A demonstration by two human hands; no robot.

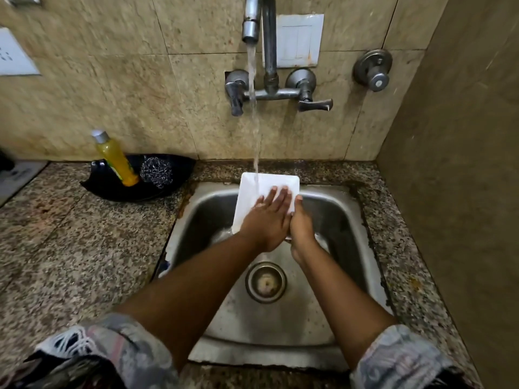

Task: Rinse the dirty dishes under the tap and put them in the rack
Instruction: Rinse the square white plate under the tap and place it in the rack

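A white square plate (261,189) is tilted up over the steel sink (345,220), with water from the tap (250,26) streaming onto its upper face. My left hand (266,220) lies flat on the plate's face, fingers straight and spread toward the plate's right edge. My right hand (302,226) grips the plate's lower right edge, thumb visible at the rim. The plate's lower part is hidden behind both hands.
A black dish (109,183) on the granite counter at the left holds a yellow soap bottle (116,160) and a steel scrubber (156,171). Two tap handles (309,101) stick out from the tiled wall. A side wall stands close on the right. No rack is in view.
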